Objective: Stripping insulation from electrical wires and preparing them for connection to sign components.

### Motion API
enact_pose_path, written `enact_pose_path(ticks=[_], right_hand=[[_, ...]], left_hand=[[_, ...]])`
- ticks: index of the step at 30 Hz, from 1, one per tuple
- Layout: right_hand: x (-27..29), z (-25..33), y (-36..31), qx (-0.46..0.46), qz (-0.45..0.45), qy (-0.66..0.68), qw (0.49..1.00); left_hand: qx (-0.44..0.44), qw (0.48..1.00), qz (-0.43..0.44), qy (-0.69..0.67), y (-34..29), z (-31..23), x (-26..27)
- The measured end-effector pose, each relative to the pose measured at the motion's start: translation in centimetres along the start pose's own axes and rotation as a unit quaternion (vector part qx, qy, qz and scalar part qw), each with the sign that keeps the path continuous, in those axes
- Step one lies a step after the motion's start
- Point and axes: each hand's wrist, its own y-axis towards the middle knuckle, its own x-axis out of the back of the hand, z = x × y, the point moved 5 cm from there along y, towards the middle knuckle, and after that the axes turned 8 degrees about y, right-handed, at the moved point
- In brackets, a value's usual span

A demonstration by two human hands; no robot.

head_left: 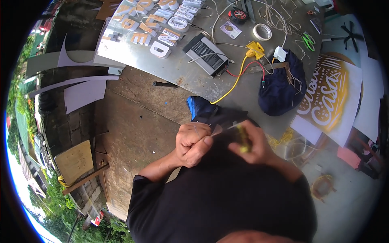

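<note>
In front of my dark shirt, my left hand (193, 145) is closed in a fist, thumb pressed against the curled fingers. A small pale, blurred piece (217, 130) shows at its thumb side, and a thin strand rises by the knuckles. What sits inside the fist is hidden. To its right, my right hand (256, 142) is curled around a tool with a yellow-and-dark handle (244, 139), smeared by motion. A thin greyish length runs from near that tool toward my left hand; its exact kind cannot be made out.
Beyond my hands, a metal-topped table (162, 75) bears a power supply (207, 54), block letters (174, 24), a tape roll (262, 32), a tape measure (238, 15) and loose cables. A navy cloth (283, 91) lies right, near a yellow-sprayed lettered sheet (336, 95).
</note>
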Motion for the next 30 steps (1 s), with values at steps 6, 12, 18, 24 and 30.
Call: enact_pose_path(ticks=[6, 12, 18, 24, 30], right_hand=[[-0.3, 1.0, -0.6, 0.1, 0.049, -0.228, 0.967], [-3.4, -0.7, -1.4, 0.095, 0.184, -0.282, 0.937], [-4.3, -2.9, -3.7, 0.099, 0.284, -0.331, 0.894], [-4.3, -3.9, -5.3, 0.14, 0.353, -0.35, 0.856], [-1.4, -4.2, -4.4, 0.117, 0.323, -0.336, 0.877]], left_hand=[[0.136, 0.956, -0.261, 0.022, -10.9, 0.5, 5.1], [0.063, 0.935, -0.316, 0.151, -9.8, -4.6, 0.3], [0.253, 0.882, -0.234, 0.322, -12.7, -7.2, -4.8], [0.255, 0.84, -0.423, 0.225, -17.7, -6.4, -5.7], [0.218, 0.833, -0.46, 0.217, -18.3, -6.5, -5.9]])
